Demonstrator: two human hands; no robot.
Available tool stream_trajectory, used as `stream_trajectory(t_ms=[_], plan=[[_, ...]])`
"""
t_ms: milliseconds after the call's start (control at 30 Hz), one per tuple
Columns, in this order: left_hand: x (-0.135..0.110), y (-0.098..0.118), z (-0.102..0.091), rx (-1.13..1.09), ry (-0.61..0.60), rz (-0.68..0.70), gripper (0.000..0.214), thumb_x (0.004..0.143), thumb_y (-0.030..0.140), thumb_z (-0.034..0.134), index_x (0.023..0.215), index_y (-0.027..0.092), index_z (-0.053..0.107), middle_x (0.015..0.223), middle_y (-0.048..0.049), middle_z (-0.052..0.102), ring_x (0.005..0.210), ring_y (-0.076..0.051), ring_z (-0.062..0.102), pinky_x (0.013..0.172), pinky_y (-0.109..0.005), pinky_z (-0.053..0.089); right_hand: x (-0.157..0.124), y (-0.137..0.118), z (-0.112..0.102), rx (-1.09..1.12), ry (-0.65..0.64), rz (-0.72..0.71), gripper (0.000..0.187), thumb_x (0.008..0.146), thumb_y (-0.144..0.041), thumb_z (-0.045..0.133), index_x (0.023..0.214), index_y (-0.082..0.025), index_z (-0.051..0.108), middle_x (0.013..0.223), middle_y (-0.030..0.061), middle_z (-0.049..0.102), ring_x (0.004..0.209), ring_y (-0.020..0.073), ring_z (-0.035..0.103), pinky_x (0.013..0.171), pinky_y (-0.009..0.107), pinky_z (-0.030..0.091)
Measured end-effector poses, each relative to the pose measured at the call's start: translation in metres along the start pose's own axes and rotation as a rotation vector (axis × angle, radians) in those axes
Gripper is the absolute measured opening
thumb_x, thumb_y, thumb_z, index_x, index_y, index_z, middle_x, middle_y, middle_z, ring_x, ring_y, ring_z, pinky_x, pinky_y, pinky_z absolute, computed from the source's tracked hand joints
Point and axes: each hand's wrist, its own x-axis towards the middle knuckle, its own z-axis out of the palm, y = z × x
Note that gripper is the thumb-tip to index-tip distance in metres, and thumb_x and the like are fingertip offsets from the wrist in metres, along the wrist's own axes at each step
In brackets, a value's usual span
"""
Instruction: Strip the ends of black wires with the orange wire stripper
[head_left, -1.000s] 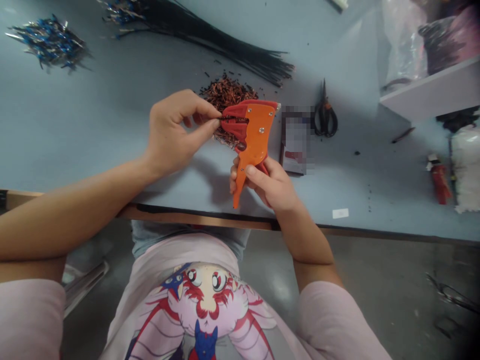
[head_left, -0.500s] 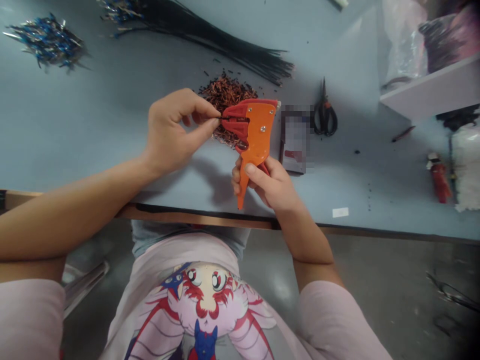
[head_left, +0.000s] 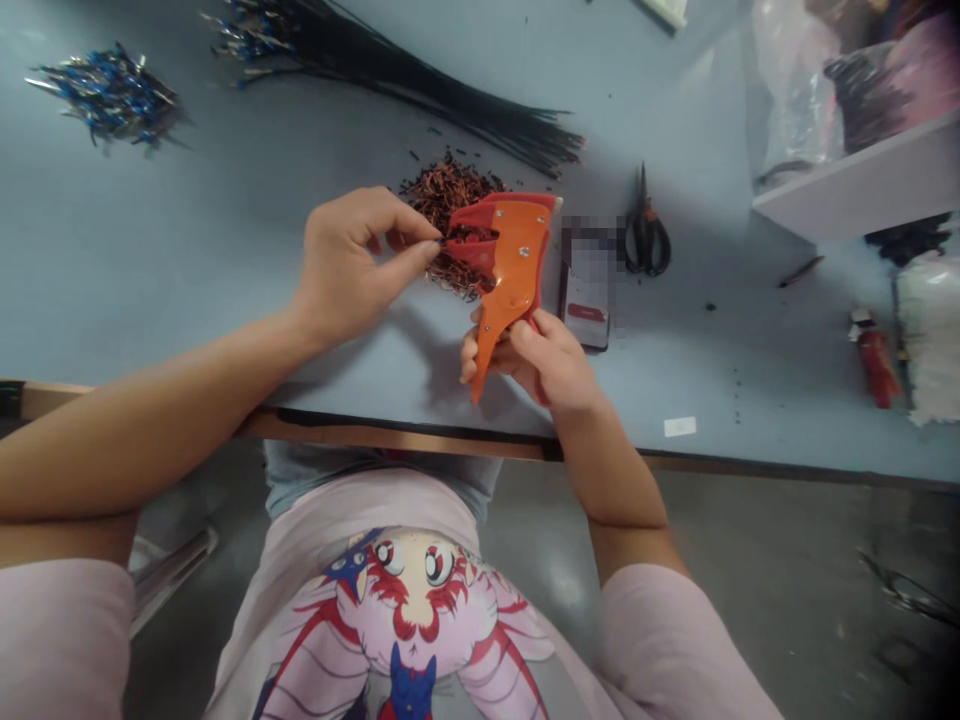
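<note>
Gripping pliers (head_left: 517, 270) mid-frame with right hand (head_left: 553, 362), left hand (head_left: 351, 262) pinching an apparent wire (head_left: 442, 241); scrap heap (head_left: 444, 190) suggests much done, remainder unclear.

Bright orange over the body and handle of the hand tool (head_left: 517, 270), with red along its nose and top edge; mottled copper-brown and black throughout the heap of clippings (head_left: 454, 187). Black along the bundle of wires (head_left: 420, 78), blue and silver at one end, and the same blue and silver speckled through the pile of small pieces (head_left: 112, 95). Plain blue-grey across the tabletop (head_left: 225, 230), black on the scissors (head_left: 658, 250), white on the label (head_left: 680, 427), pale pink on the shirt (head_left: 427, 505), with a cartoon print in red, white and dark blue.
</note>
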Motion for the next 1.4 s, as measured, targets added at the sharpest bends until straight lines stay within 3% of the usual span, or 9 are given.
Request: stream_trajectory(t_ms=[200,367,467,533,667,767,867,1100,1400], plan=[[0.007,-0.006,0.000,0.001,0.188,-0.111,0.024,0.089,0.044,0.076,0.082,0.022,0.069,0.073,0.0086,0.066,0.066,-0.005,0.053,0.058,-0.025,0.041,-0.003,-0.009,-0.014,-0.106,0.153,-0.101,0.054,0.086,-0.074,0.055,0.111,-0.026,0.055,0.108,0.0090,0.069,0.089,0.0264,0.071,0.072,0.044,0.061],[0.010,-0.019,-0.010,0.036,0.193,-0.131,0.030,0.101,0.049,0.059,0.094,0.020,0.062,0.078,0.0109,0.061,0.074,-0.002,0.046,0.066,-0.019,0.043,-0.006,-0.002,-0.012,-0.935,0.307,-0.410,0.042,0.094,-0.055,0.056,0.124,-0.025,0.055,0.118,0.0116,0.067,0.102,0.0286,0.064,0.089,0.047,0.053],[0.009,-0.021,-0.013,0.048,0.130,-0.091,0.011,0.101,0.031,0.064,0.096,0.021,0.065,0.084,0.0126,0.065,0.074,0.001,0.049,0.064,-0.016,0.044,-0.004,0.008,-0.002,-1.391,0.210,-0.538,0.045,0.088,-0.042,0.069,0.125,-0.020,0.059,0.116,0.0150,0.069,0.106,0.0331,0.061,0.092,0.051,0.047],[0.008,-0.017,-0.010,0.027,0.108,-0.071,0.004,0.097,0.024,0.069,0.093,0.022,0.068,0.083,0.0129,0.067,0.071,0.001,0.050,0.060,-0.016,0.043,-0.002,0.012,0.003,-1.516,0.116,-0.548,0.043,0.086,-0.037,0.073,0.122,-0.017,0.062,0.115,0.0160,0.069,0.104,0.0331,0.060,0.090,0.050,0.048],[0.003,0.000,-0.001,-0.035,-0.007,-0.028,0.006,0.088,0.026,0.075,0.085,0.023,0.071,0.077,0.0082,0.069,0.066,-0.005,0.053,0.058,-0.025,0.044,0.001,0.009,0.002,-1.398,-0.018,-0.632,0.038,0.086,-0.045,0.074,0.111,-0.017,0.067,0.117,0.0150,0.069,0.107,0.0306,0.061,0.092,0.047,0.051],[-0.003,0.012,0.003,-0.066,-0.142,-0.006,0.005,0.087,0.027,0.073,0.083,0.024,0.071,0.076,0.0026,0.070,0.069,-0.012,0.059,0.062,-0.032,0.046,0.000,0.003,-0.004,-1.232,0.253,-0.768,0.018,0.092,-0.040,0.066,0.099,-0.023,0.066,0.103,0.0102,0.069,0.101,0.0274,0.062,0.093,0.048,0.050],[-0.008,0.017,0.005,-0.101,-0.274,0.015,0.006,0.088,0.030,0.070,0.084,0.026,0.071,0.077,0.0019,0.071,0.072,-0.016,0.062,0.065,-0.033,0.047,-0.001,0.000,-0.008,-1.179,0.466,-0.824,0.018,0.094,-0.036,0.063,0.107,-0.024,0.066,0.108,0.0113,0.067,0.107,0.0296,0.060,0.096,0.052,0.048],[-0.010,0.023,0.004,-0.145,-0.434,-0.054,0.009,0.088,0.033,0.065,0.082,0.028,0.070,0.077,0.0012,0.071,0.072,-0.017,0.065,0.068,-0.030,0.048,0.005,0.005,-0.009,-1.236,0.339,-0.790,0.016,0.101,-0.028,0.050,0.096,-0.025,0.065,0.100,0.0069,0.068,0.100,0.0245,0.061,0.094,0.047,0.047],[-0.002,0.021,-0.001,-0.187,-0.410,-0.053,0.008,0.086,0.031,0.067,0.080,0.028,0.071,0.077,0.0008,0.072,0.069,-0.018,0.064,0.064,-0.033,0.048,0.002,0.002,-0.008,-1.221,0.334,-0.850,0.010,0.099,-0.027,0.050,0.106,-0.022,0.056,0.103,0.0094,0.066,0.102,0.0250,0.061,0.090,0.045,0.048]])
